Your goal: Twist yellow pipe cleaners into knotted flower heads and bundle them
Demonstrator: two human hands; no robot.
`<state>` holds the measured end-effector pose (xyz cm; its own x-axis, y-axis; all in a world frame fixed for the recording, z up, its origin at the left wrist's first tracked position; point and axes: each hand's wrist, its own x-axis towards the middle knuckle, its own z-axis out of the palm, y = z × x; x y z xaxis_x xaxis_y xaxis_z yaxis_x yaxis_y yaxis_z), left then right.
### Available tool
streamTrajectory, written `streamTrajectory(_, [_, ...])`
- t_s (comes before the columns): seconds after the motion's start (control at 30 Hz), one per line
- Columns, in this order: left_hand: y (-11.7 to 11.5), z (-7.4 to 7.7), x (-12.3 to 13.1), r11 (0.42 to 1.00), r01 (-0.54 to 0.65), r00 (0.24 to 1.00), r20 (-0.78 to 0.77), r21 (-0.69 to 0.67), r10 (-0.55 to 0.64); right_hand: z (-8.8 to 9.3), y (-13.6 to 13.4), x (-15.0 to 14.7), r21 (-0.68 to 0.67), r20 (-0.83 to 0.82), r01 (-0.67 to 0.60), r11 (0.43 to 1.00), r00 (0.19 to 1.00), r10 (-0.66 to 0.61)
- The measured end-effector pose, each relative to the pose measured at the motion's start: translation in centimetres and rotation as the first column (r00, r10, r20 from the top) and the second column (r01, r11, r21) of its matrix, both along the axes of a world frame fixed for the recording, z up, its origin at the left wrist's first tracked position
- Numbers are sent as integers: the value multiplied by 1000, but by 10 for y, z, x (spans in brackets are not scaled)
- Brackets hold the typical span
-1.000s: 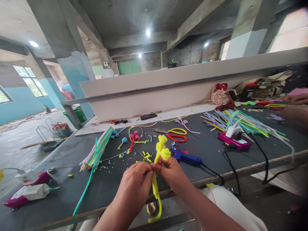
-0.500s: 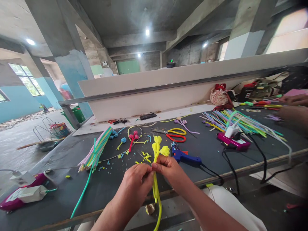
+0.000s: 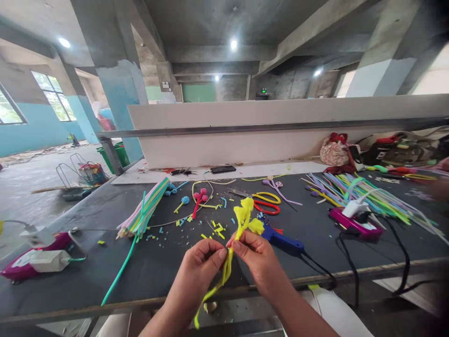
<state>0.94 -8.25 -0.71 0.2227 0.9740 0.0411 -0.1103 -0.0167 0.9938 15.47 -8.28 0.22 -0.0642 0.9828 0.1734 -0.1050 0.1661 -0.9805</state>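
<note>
A bright yellow pipe-cleaner flower (image 3: 243,216) with several fuzzy heads is held upright just above the front of the dark table. My right hand (image 3: 255,255) pinches its stems between thumb and fingers, right below the heads. My left hand (image 3: 204,267) is closed too, its thumb and fingertips pressed together against the same stems from the left. The loose stem ends (image 3: 218,288) hang down and left past the table edge. Just behind my right hand lies a blue glue gun (image 3: 282,241), its nozzle end partly covered by the flower.
Red-and-yellow-handled scissors (image 3: 266,202) lie behind the flower. Pipe-cleaner bundles rest at left (image 3: 145,210) and right (image 3: 365,196). Yellow and blue offcuts (image 3: 218,229) are scattered around a pink flower (image 3: 199,200). Magenta power strips (image 3: 356,225) trail cords; a person's blurred hand shows far right.
The flower has tilted to the right, and its stem ends have swung left. My left hand's fingertips have shifted along the stems. The camera view has turned slightly.
</note>
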Motion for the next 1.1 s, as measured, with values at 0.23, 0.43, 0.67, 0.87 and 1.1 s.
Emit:
streamTrajectory(0.23, [-5, 4, 4, 993, 34, 996, 91, -113, -23, -4, -2, -5, 63, -20, 14, 998, 1000, -12])
streamTrajectory(0.43, [-10, 7, 4, 967, -129, 967, -190, 218, 172, -6, -6, -20, -104, -353, 108, 989, 925, -139])
streamTrajectory(0.67, [-12, -2, 6, 855, -122, 876, -349, 505, 332, -7, -9, -20, -82, -351, 133, 988, 924, -154])
streamTrajectory(0.87, [-13, -2, 7, 800, -92, 897, -300, 594, 326, -13, -8, -14, -38, -229, 170, 985, 958, -175])
streamTrajectory(1.1, [-21, 0, 10, 973, 120, 936, 350, -198, -44, -9, -11, -7, 16, -207, 34, 999, 978, -30])
